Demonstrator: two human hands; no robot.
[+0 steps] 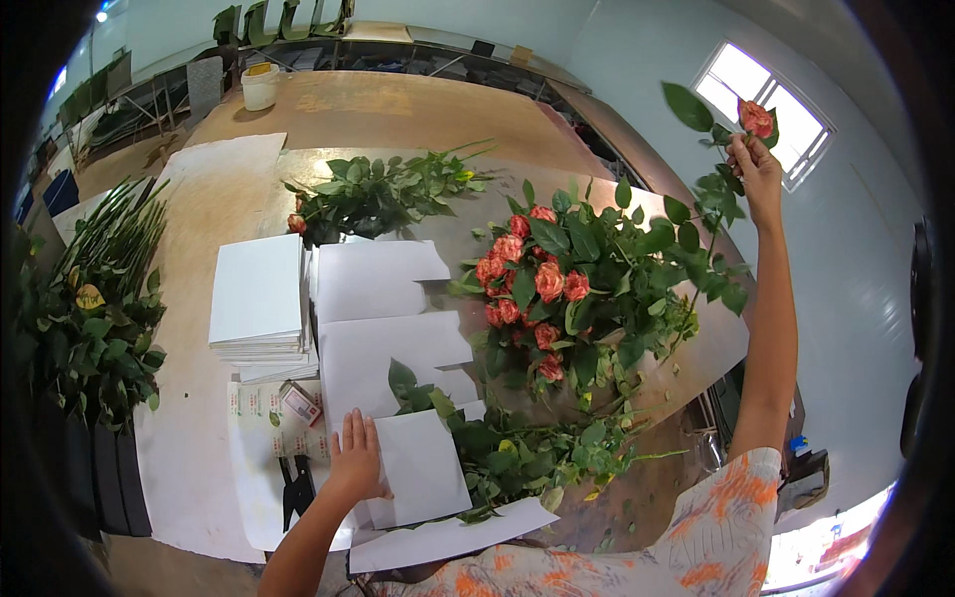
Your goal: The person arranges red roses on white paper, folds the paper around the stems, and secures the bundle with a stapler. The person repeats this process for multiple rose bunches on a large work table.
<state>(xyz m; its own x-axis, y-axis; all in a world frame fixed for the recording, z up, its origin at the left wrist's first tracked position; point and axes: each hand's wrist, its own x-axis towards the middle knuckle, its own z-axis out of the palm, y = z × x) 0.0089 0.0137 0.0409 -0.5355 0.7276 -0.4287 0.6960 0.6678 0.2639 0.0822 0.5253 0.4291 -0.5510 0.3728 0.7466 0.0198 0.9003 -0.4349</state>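
My right hand (753,160), raised at the upper right, pinches a rose stem just below its orange-red bloom (756,119); the leafy stem hangs down. My left hand (358,459) lies with fingers extended on the left edge of a white paper sheet (421,466). This sheet partly covers leafy rose stems (530,455). More white papers (388,339) lie beyond it. A pile of orange-red roses (550,281) rests right of the papers. To the left are a stack of white sheets (257,291), a small box (301,403) and a black stapler-like tool (297,489).
Another rose bunch (380,183) lies behind the papers. Many leafy stems (112,321) fill the far left. A white bucket (260,88) stands on the far part of the wooden table (440,97). A wall with a window (768,112) rises at the right.
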